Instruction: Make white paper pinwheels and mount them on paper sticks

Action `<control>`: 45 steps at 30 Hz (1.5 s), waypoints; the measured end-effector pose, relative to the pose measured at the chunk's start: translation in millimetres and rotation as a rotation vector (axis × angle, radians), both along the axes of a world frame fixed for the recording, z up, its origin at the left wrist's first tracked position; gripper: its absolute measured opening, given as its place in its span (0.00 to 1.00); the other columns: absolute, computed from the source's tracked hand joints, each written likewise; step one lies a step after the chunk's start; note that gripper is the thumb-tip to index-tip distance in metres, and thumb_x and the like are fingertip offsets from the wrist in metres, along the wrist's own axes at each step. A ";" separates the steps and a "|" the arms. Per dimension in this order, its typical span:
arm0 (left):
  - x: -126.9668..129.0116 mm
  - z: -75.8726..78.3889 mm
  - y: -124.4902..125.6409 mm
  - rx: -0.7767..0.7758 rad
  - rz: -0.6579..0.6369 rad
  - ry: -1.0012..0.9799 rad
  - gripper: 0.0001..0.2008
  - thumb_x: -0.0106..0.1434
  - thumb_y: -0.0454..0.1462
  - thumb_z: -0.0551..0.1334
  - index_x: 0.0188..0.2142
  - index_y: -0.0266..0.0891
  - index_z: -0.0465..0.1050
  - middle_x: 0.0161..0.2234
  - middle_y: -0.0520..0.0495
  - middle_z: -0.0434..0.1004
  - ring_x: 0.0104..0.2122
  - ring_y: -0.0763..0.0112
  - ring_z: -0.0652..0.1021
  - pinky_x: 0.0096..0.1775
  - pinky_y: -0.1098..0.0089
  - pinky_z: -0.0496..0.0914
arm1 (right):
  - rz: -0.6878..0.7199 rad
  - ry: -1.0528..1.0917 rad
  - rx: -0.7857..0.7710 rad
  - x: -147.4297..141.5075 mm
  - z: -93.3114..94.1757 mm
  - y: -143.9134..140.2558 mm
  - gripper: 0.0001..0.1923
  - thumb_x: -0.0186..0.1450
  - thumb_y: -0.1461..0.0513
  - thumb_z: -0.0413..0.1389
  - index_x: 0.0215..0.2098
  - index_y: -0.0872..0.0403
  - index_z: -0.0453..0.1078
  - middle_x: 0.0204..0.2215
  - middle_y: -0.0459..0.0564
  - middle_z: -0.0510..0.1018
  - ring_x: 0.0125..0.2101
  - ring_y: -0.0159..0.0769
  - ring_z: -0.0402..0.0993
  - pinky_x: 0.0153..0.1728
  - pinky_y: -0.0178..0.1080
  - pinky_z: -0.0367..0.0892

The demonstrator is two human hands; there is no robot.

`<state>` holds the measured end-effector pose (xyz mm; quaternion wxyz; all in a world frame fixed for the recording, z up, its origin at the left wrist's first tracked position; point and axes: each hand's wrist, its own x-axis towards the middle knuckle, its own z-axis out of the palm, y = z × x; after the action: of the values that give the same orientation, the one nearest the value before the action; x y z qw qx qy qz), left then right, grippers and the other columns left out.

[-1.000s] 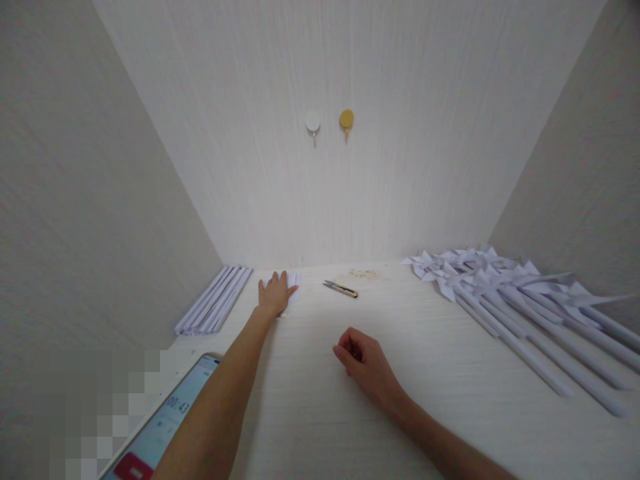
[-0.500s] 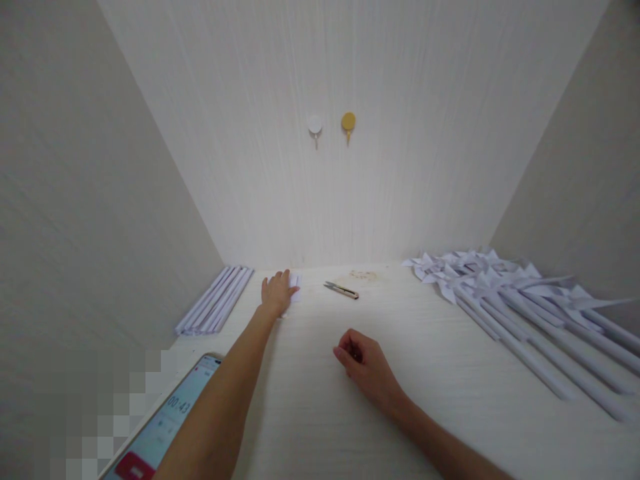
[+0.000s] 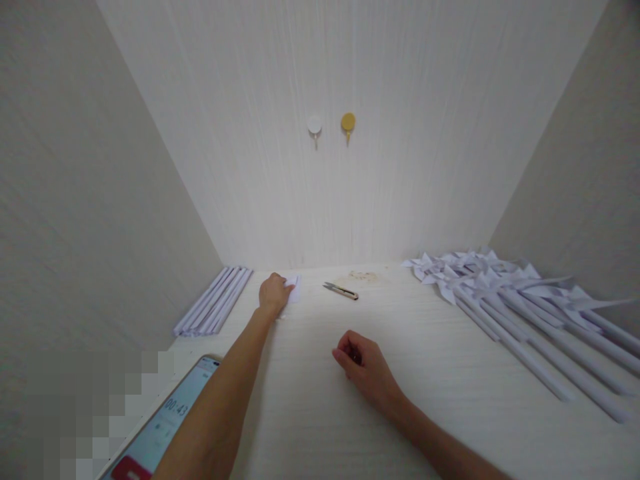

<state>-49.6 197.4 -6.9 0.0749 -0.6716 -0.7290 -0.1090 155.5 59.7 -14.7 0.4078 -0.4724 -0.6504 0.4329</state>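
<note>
White paper [image 3: 296, 293] lies partly under my left hand [image 3: 273, 293], between the rolled paper sticks [image 3: 214, 301] and the thread snips [image 3: 341, 291]; whether I'm pinching it, I can't tell. Nearer me, my right hand [image 3: 357, 358] curls loosely, its grip hidden.

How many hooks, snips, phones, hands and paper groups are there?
Hooks: 2 (white hook, yellow hook)
Snips: 1
Phone: 1
Hands: 2 (left hand, right hand)
Paper groups: 3 (sticks, pinwheels, paper at left hand)
Total: 9
</note>
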 end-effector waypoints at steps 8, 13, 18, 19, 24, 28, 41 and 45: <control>0.6 -0.1 0.3 0.064 -0.014 -0.064 0.13 0.56 0.40 0.55 0.35 0.36 0.73 0.40 0.42 0.72 0.43 0.63 0.71 0.44 0.68 0.63 | 0.007 -0.013 0.010 1.2 0.1 0.2 0.07 0.54 0.63 0.49 0.20 0.54 0.57 0.15 0.40 0.60 0.17 0.25 0.56 0.18 0.30 0.53; 2.3 -2.1 0.7 0.096 0.007 -0.124 0.12 0.56 0.39 0.55 0.36 0.36 0.72 0.40 0.42 0.73 0.42 0.65 0.71 0.44 0.69 0.63 | 0.009 -0.005 -0.002 -0.2 -1.6 0.8 0.07 0.54 0.63 0.49 0.19 0.54 0.57 0.15 0.40 0.60 0.17 0.26 0.56 0.18 0.30 0.53; 1.8 -2.3 0.6 0.115 0.017 -0.190 0.10 0.55 0.38 0.55 0.31 0.36 0.73 0.37 0.43 0.75 0.38 0.66 0.73 0.41 0.68 0.64 | 0.004 -0.008 0.007 0.0 -1.8 1.0 0.07 0.54 0.64 0.49 0.19 0.54 0.57 0.14 0.40 0.60 0.17 0.25 0.56 0.18 0.30 0.52; 1.4 -2.2 1.0 0.120 0.018 -0.204 0.10 0.55 0.38 0.56 0.30 0.36 0.74 0.36 0.43 0.75 0.37 0.66 0.73 0.41 0.68 0.64 | 0.001 -0.011 0.008 0.2 -1.7 1.0 0.07 0.54 0.64 0.49 0.19 0.54 0.57 0.14 0.40 0.60 0.17 0.25 0.56 0.18 0.30 0.52; -0.7 -4.4 5.3 0.160 0.029 -0.293 0.08 0.53 0.36 0.57 0.27 0.36 0.74 0.34 0.43 0.75 0.36 0.67 0.73 0.39 0.69 0.64 | 0.003 -0.009 -0.002 0.8 -1.6 1.3 0.07 0.54 0.64 0.49 0.19 0.54 0.56 0.15 0.40 0.60 0.17 0.25 0.56 0.18 0.30 0.52; -1.7 -5.8 9.4 0.205 0.040 -0.394 0.07 0.52 0.35 0.58 0.25 0.35 0.74 0.36 0.43 0.74 0.35 0.68 0.73 0.39 0.69 0.65 | 0.001 -0.022 -0.005 1.1 -1.5 1.6 0.07 0.54 0.64 0.49 0.20 0.54 0.57 0.15 0.41 0.60 0.18 0.26 0.56 0.19 0.30 0.53; 18.9 39.8 -0.5 0.523 0.091 -1.006 0.08 0.50 0.36 0.59 0.29 0.33 0.72 0.37 0.42 0.74 0.38 0.67 0.72 0.43 0.67 0.64 | 0.000 -0.001 0.004 0.2 -3.0 4.4 0.07 0.54 0.62 0.49 0.19 0.54 0.57 0.15 0.40 0.60 0.16 0.26 0.56 0.18 0.31 0.53; 51.4 30.2 -27.0 0.486 0.100 -1.311 0.11 0.51 0.39 0.59 0.29 0.31 0.72 0.31 0.44 0.75 0.32 0.69 0.74 0.35 0.70 0.68 | -0.030 0.059 0.016 1.8 -5.3 6.4 0.08 0.54 0.59 0.48 0.20 0.54 0.57 0.12 0.40 0.59 0.15 0.26 0.56 0.18 0.32 0.53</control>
<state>1.8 170.4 23.3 -0.2272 -0.3972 -0.6091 -0.6478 157.3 66.1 -20.0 0.4370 -0.4659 -0.6345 0.4352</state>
